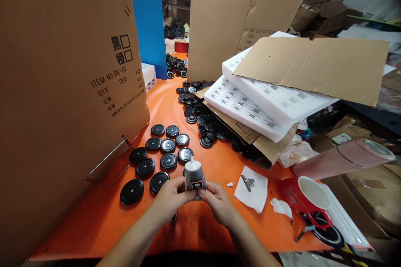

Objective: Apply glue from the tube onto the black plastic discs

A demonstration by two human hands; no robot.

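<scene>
Near the front of the orange table (200,233), a grey glue tube (194,174) with a white nozzle pointing up is held between both hands. My left hand (173,196) has its fingers wrapped round the tube's left side, thumb on the front. On the right side, my right hand (216,200) grips the same tube, its thumb by the label. Several black round discs (144,167) lie flat, spread out to the left and just behind the hands. One disc is partly hidden behind the tube.
Cardboard sheets stand at the left (62,91) and back (219,21). A heap of black discs (209,127) lies beside stacked white foam trays (244,104). At right are a clip (247,182) on white paper, a red mug (297,194) and a pink bottle (338,159).
</scene>
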